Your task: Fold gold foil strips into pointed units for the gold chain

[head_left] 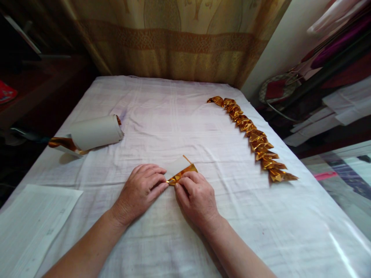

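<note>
A small piece of gold foil paper [181, 170], white on its back, lies partly folded on the white cloth [162, 116] near me. My left hand [140, 191] presses on its left end with fingers together. My right hand [195, 195] pinches its lower gold edge with curled fingers. Both hands rest on the cloth, touching the paper from either side.
A row of several folded gold foil pieces [255, 139] runs along the cloth's right side. A roll of white-backed gold foil [95, 132] lies at the left. A white sheet [31, 220] sits at the near left. A curtain [174, 42] hangs behind; clutter lies to the right.
</note>
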`<state>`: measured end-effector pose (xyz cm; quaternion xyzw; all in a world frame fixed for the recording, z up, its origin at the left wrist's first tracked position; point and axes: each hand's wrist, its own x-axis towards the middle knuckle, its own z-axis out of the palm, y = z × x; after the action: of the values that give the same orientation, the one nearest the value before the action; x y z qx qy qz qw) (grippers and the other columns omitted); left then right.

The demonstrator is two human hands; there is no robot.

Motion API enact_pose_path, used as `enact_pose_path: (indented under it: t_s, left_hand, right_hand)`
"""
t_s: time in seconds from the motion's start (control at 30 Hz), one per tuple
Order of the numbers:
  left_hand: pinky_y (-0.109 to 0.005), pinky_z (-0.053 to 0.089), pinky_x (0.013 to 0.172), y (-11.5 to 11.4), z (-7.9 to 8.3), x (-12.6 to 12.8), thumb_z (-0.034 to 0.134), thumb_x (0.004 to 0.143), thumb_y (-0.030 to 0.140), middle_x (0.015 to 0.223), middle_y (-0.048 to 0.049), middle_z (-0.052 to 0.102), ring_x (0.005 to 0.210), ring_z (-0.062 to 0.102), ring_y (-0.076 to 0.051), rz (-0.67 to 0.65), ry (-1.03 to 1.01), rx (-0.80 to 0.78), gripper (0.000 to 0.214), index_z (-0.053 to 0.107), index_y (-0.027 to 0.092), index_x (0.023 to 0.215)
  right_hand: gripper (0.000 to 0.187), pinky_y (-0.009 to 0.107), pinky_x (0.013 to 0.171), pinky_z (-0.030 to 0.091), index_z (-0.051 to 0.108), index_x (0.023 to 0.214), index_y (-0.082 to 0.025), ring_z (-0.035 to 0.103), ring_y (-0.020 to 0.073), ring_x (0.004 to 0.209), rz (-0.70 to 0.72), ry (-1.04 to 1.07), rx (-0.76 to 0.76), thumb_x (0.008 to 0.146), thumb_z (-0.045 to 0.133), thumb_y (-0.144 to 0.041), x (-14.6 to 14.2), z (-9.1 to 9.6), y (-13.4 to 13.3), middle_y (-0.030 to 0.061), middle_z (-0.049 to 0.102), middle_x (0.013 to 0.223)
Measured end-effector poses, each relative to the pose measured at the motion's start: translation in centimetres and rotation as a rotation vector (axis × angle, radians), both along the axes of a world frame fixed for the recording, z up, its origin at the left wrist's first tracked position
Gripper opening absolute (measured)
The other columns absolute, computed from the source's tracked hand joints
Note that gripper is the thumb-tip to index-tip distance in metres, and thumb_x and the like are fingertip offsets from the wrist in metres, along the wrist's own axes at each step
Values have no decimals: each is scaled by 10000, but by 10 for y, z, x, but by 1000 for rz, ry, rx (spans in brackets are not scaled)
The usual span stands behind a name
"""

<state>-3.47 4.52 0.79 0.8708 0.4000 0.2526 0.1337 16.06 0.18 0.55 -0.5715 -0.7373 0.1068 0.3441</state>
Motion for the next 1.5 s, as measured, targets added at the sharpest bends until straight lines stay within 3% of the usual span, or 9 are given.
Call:
enact_pose_path:
  t_s: [0.73, 1.5]
  left_hand:
    - [-425, 441, 947, -3, 0, 13, 618, 894, 290, 1083, -43, 707, 1054, 603, -228, 140, -43, -63, 140, 653, 230, 772]
    - [-418, 421, 954, -3, -1, 15, 660, 870, 244, 1101, -32, 694, 1070, 594, -225, 160, -12, -86, 114, 601, 222, 775]
  right_hand:
    - [132, 322, 800, 513, 635, 796, -214, 634, 196, 864, -37, 10, 22, 896, 555, -179, 0, -6, 3, 63, 681, 914]
    - [103, 318, 819, 496, 621, 807, -204, 625, 197, 879, -45, 33, -10, 892, 572, -169, 0, -9, 5, 63, 672, 939]
